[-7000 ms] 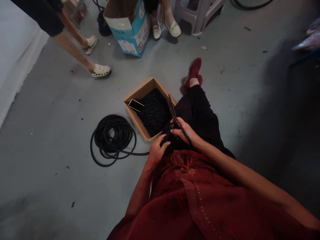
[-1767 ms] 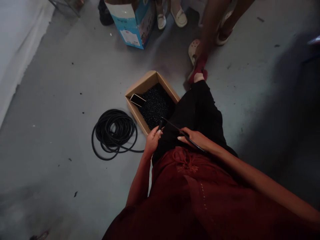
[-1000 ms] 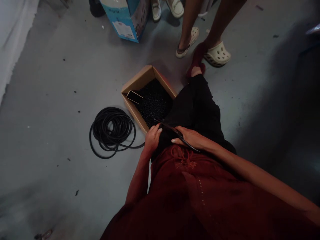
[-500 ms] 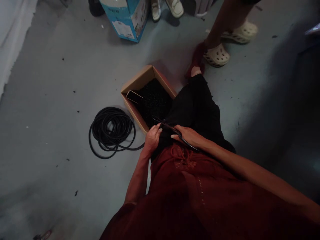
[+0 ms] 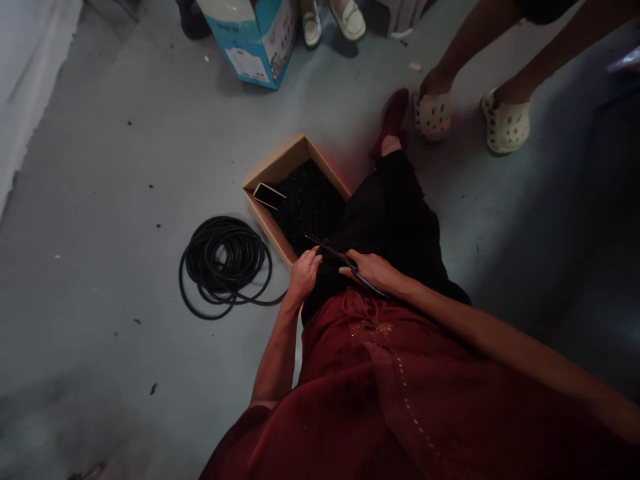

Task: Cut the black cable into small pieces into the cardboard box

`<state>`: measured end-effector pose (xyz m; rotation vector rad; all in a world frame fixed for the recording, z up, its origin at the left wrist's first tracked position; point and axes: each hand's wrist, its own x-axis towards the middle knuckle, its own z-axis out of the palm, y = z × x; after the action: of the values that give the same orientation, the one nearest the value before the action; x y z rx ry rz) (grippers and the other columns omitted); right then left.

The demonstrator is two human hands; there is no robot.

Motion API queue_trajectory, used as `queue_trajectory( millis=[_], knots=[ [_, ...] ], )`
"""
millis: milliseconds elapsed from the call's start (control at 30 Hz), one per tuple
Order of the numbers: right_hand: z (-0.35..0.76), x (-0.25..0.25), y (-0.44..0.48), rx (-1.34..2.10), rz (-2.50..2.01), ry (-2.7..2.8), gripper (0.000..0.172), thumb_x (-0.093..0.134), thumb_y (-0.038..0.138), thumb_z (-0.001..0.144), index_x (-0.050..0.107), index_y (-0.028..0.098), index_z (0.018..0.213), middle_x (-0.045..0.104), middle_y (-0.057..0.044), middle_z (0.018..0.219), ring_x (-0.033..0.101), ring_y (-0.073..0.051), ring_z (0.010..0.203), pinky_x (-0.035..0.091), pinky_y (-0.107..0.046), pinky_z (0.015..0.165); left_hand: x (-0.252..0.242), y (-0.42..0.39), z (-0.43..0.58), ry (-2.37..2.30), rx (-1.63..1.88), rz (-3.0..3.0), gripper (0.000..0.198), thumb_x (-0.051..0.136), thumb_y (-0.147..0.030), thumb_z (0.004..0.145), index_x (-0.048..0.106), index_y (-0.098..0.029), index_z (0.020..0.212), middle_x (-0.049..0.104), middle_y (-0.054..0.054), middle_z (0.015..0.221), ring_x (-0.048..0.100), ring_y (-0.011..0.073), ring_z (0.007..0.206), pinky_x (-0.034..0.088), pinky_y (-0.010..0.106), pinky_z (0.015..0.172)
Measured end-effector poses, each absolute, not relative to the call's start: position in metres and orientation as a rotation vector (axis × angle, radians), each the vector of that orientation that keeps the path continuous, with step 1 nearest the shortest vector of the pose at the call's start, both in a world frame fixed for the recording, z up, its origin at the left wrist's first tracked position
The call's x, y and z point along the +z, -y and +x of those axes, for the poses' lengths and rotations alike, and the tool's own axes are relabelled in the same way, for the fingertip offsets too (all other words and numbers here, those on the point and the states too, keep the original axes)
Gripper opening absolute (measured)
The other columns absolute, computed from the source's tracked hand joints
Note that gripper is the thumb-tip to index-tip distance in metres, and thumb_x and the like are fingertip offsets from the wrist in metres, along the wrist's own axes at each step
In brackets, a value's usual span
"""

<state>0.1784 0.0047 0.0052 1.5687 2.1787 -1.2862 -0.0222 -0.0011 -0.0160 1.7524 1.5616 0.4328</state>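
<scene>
My left hand [image 5: 305, 276], the nearer, closes apparently on black tubing [image 5: 201, 261] coiled leftward on the floor [image 5: 120, 280]; my right hand [image 5: 374, 271] grips scissors [image 5: 333, 251], blades slanting forward-left, tips just ahead of the left.

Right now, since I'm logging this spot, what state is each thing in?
Left hand: closed, apparently on the black hose.
Right hand: gripping scissors.
Scissors: held; blade opening unclear.
Black hose: mostly coiled on the floor.
Cardboard box: open, holding loose black pieces.
Blue carton: upright, top out of frame.
Cream clogs: worn.
</scene>
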Motion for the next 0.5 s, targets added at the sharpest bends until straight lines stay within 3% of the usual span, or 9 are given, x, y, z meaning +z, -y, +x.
queue_trajectory(
  millis=[500],
  knots=[
    [0.177,-0.005,-0.005,-1.375,1.701,-2.023,0.041,0.041,0.058,0.080,0.054,0.023,0.098,0.064,-0.006,0.079,0.059,-0.021,0.068,0.034,-0.024,0.053,-0.029,0.001,-0.024,-1.587,0.428,1.632,0.036,0.036,-0.030,0.089,0.054,-0.014,0.116,0.059,0.010,0.113,0.054,0.0180,0.105,0.041,0.034,0.095]
  ],
)
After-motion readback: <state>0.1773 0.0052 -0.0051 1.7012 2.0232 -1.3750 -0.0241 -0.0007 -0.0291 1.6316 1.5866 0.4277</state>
